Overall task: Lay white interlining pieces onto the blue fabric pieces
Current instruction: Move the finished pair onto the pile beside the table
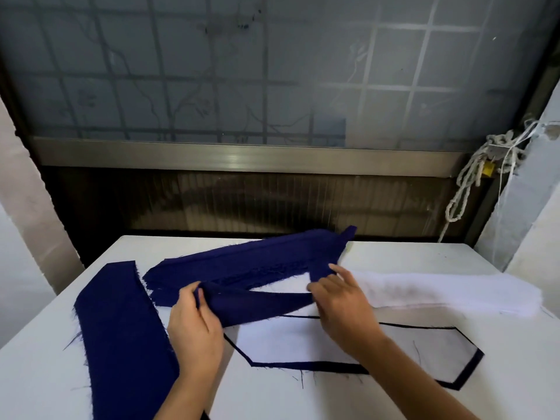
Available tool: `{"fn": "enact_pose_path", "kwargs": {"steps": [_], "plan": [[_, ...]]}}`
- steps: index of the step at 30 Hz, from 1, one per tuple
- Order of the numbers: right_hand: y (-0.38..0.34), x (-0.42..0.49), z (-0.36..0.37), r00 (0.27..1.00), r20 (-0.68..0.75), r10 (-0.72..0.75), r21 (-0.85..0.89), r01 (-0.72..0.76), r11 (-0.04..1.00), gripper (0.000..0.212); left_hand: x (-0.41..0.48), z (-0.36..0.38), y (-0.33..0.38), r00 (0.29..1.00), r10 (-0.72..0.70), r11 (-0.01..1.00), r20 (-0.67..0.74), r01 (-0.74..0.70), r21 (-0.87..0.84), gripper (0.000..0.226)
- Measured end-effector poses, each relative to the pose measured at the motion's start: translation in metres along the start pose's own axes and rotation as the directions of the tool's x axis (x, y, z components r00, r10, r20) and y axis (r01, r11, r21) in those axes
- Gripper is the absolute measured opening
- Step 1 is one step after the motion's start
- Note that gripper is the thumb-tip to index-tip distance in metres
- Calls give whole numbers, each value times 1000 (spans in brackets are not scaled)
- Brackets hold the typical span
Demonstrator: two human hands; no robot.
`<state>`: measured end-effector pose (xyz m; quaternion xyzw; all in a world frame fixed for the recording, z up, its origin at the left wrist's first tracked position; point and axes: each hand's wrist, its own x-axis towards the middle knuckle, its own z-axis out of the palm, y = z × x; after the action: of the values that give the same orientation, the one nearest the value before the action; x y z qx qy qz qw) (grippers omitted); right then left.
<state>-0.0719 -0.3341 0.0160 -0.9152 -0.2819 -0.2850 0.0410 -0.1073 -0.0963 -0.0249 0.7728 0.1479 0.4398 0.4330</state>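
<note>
Both hands are on the same navy strip here, lifted a bit off the white table; the left hand has its end bunched up and pinched between thumb and fingers, at about 9 o'clock from the middle of the table; the right hand pinches the other end with its fingertips, at roughly 3 o'clock from the left one, so the strip runs between them and sags a little.

Behind it, toward 12 o'clock, sits a pile of navy strips with frayed edges, reaching up to the far edge of the table; one more long navy piece lies flat on its own out at 8 o'clock, just beside the left wrist.

Down at 5 o'clock there's a white interlining piece already laid on a navy piece, with only a thin dark border showing around it (the right forearm crosses over part of it); the stack of white interlining sits at 3 o'clock, just beyond the right hand.

Past the table is a frosted window with a grille, and a knotted cord hangs at its right end.
</note>
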Motion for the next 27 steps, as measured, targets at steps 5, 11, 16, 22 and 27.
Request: {"fn": "enact_pose_path", "kwargs": {"steps": [5,11,16,22,27], "plan": [[72,-57,-25,955,-195,222,-79,-241,967,29,1,-1,3,1000,-13,999,-14,12,-37,26],[111,-118,-44,813,-379,442,33,-466,884,11,1,-2,-1,999,-19,996,45,22,-89,19],[110,-133,-49,564,-279,777,403,-666,628,26,0,-2,1,993,-83,992,80,90,-91,5],[102,-140,-40,545,-92,833,228,-803,550,29,1,0,-6,977,-135,983,168,110,150,17],[106,-142,-37,550,-17,835,118,-828,548,27,2,3,-11,934,-171,949,315,70,307,5]]}}
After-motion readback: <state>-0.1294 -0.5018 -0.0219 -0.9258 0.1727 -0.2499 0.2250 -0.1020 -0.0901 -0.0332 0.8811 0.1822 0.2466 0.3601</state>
